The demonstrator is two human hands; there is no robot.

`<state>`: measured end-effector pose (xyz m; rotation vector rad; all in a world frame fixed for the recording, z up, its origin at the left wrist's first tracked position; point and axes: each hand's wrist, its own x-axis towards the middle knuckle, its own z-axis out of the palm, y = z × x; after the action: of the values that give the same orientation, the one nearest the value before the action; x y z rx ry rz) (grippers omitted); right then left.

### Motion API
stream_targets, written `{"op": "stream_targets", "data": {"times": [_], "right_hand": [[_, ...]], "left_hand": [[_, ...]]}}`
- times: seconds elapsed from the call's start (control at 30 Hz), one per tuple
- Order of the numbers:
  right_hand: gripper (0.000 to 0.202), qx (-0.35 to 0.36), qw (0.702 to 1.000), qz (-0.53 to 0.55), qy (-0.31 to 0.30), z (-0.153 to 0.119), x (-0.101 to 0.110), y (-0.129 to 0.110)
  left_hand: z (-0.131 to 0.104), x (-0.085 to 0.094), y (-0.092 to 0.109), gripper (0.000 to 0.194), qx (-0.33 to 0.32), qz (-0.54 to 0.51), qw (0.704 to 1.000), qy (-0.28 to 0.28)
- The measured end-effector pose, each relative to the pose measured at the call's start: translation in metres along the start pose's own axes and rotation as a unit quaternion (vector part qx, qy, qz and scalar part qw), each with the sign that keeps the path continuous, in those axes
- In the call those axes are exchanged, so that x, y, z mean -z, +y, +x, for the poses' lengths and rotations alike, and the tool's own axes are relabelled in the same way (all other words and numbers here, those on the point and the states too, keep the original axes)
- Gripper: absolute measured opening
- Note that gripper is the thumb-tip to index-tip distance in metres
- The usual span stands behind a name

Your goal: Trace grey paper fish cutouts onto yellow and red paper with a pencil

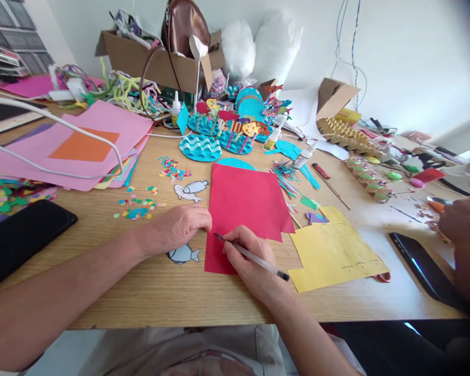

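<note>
A red sheet point(246, 198) with a stepped right edge lies on the wooden table. My left hand point(176, 227) is at its left edge, fingers curled down and pressed together; whatever is under the fingertips is hidden. In my right hand point(254, 261) is a pen point(272, 268), its tip on or just above the red sheet near my left fingers. A grey paper fish point(183, 254) lies just below my left hand. Above that hand are two more cutouts, a pinkish one point(186, 194) and a grey fish point(196, 186).
Yellow paper point(332, 250) with pencil marks is right of the red sheet. Phones lie at left point(27, 235) and right point(423, 269). Paper dots point(139, 209) are scattered at left. Blue bases with fish point(235, 138) and glue bottles stand behind. Another person's hand point(464, 219) is far right.
</note>
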<state>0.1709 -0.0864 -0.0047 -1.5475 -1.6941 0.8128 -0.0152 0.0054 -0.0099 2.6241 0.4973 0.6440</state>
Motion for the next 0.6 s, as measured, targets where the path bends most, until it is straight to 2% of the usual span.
{"op": "stream_targets", "data": {"times": [0.6], "right_hand": [[0.009, 0.002, 1.0, -0.028, 0.006, 0.001, 0.0015, -0.0031]], "left_hand": [[-0.0008, -0.001, -0.0013, 0.034, -0.001, 0.0, 1.0, 0.004]]}}
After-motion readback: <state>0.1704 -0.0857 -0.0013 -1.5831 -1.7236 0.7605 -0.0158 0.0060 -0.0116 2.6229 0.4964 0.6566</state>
